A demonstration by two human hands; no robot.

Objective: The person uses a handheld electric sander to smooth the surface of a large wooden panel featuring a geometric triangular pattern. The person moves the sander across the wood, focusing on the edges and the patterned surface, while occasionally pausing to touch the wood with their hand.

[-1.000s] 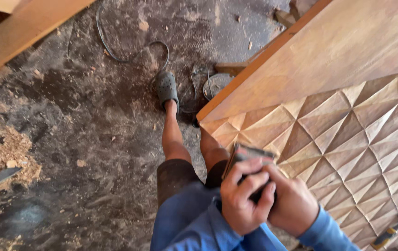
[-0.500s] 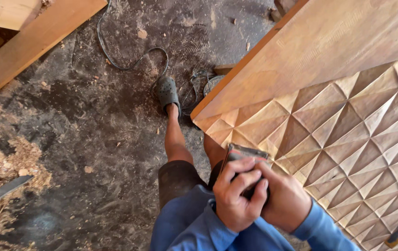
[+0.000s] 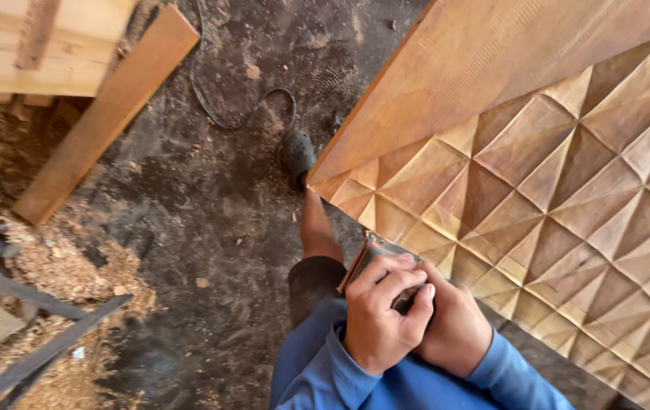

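Dirt floor w/ sawdust and chips takes up the left half of the view; a black cable loops across it near the top.

Carved wood panel fills the right side, biggest thing in view. It has a smooth flat border along its upper left edge, then rows of raised triangle facets running down to the lower right. Its near corner sits just above the person's knee.

Pale planks lie at upper left, one long board slanting down toward a sawdust pile. Dark metal bars cross the lower left corner.

Person's leg and dark shoe stand on the floor, right beside the panel's edge.

Sanding block, small, dark w/ a reddish edge, is pressed against the facets at the panel's lower left edge. Its long axis runs roughly along that edge, pointing up and away from the body.

Both hands are on it. Left hand is on top, fingers curled tight over the block's back. Right hand sits partly under the left, wrapped round the block's near end; its fingertips are hidden, so the exact grip there can't be told. Block lies just ahead of both sets of knuckles, left hand nearer its far end.
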